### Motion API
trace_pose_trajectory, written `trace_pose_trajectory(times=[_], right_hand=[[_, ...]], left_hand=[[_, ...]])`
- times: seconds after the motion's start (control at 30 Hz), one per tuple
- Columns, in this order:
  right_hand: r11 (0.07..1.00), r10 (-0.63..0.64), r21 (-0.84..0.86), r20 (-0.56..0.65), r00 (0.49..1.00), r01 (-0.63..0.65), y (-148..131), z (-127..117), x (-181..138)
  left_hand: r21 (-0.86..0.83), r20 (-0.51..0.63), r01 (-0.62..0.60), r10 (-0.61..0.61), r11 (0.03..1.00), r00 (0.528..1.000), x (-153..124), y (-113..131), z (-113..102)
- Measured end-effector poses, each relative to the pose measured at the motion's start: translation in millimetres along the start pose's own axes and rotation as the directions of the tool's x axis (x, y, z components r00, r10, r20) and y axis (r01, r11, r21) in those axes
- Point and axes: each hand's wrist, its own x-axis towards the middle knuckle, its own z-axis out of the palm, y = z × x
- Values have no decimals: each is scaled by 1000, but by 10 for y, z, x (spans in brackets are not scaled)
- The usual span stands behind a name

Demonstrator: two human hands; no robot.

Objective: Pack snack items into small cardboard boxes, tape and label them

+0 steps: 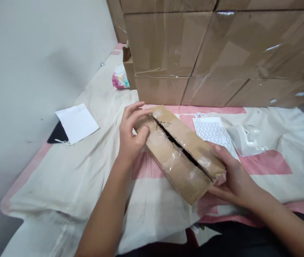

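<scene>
1. Cardboard box: centre of frame, between both hands, tilted with its long axis running upper left to lower right.
2. Box top: dark, ragged-edged slit along its length, shiny clear tape on both sides of it.
3. Left hand: grasping the box's upper-left end, thumb on the top face, fingers at the far edge.
4. Right hand: grasping the lower-right end, thumb along the side, other fingers partly hidden underneath.
5. Right of centre: white sheet printed with rows of small outlines, white plastic unit just beside it.
6. Left of frame: white paper overlapping a black item.
7. Upper right: wall of taped cartons. Colourful pack near its left end.
8. Everything's over a pink-and-white cloth, wrinkled.
</scene>
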Motion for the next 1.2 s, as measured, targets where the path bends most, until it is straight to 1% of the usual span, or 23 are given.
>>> trace_pose_trajectory(times=[0.07,0.13,0.23,0.33,0.4,0.5,0.6,0.67,0.73,0.87,0.93,1.0,1.1,1.13,1.2], right_hand=[[1000,30,-4,-2,1000,-30,-6,0,2],[999,38,-11,-4,999,-38,0,6,0],[1000,13,-16,-3,1000,-13,10,23,-3],[999,25,-22,-1,1000,-25,1,27,2],[999,37,-29,-7,999,-37,-7,23,5],[999,52,-13,-10,999,-52,3,36,-12],[998,23,-55,-77,997,-28,-3,100,-44],[995,-8,-96,-122,992,-4,-63,166,-49],[994,32,-101,-152,988,-48,-183,233,-31],[972,206,-78,-170,964,-221,-477,332,23],[955,271,-75,-168,948,-286,-575,363,28],[952,279,-75,-184,943,-296,-614,382,17],[977,183,-71,-222,958,-203,-566,361,11],[984,149,-63,-248,957,-169,-526,326,20],[990,117,-41,-318,941,-136,-419,183,47]], left_hand=[[9,22,-8,7,1000,1000,-2,-15,-13],[52,21,-33,32,998,999,-11,-34,-24],[146,-16,-130,133,981,991,-26,-66,-42],[172,-50,-202,213,964,976,-34,-96,-50],[176,-60,-205,218,963,974,-34,-112,-47],[168,-47,-177,188,970,981,-33,-129,-33],[135,-37,-159,166,978,985,-35,-148,-15],[118,-30,-150,154,982,988,-40,-158,-7],[107,-18,-143,146,984,989,-49,-162,-7],[82,-40,-121,125,989,991,-80,-161,-18],[92,-54,-99,105,991,993,-98,-163,-10],[104,-78,-96,104,990,991,-116,-160,11],[110,-158,-103,119,989,980,-137,-145,58],[114,-208,-110,132,987,969,-140,-144,75],[114,-337,-108,141,988,931,-140,-156,108]])
